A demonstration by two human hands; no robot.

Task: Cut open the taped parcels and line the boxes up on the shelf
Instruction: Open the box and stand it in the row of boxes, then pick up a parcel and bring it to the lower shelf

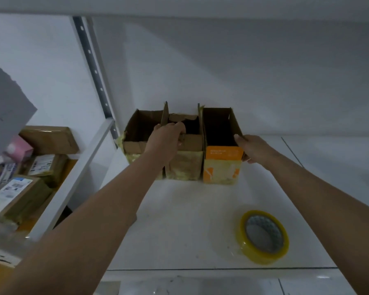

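We pinch the middle box's [185, 150] rim in our left hand [166, 138]; our right hand [254, 149] grips the orange box [222, 165], its length running toward the wall.

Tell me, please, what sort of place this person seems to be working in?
Probably a stockroom or parcel-handling room. Opened cardboard boxes stand in a row on a white shelf with a slotted metal upright, a roll of packing tape lies nearby, and labelled taped parcels are piled lower left.
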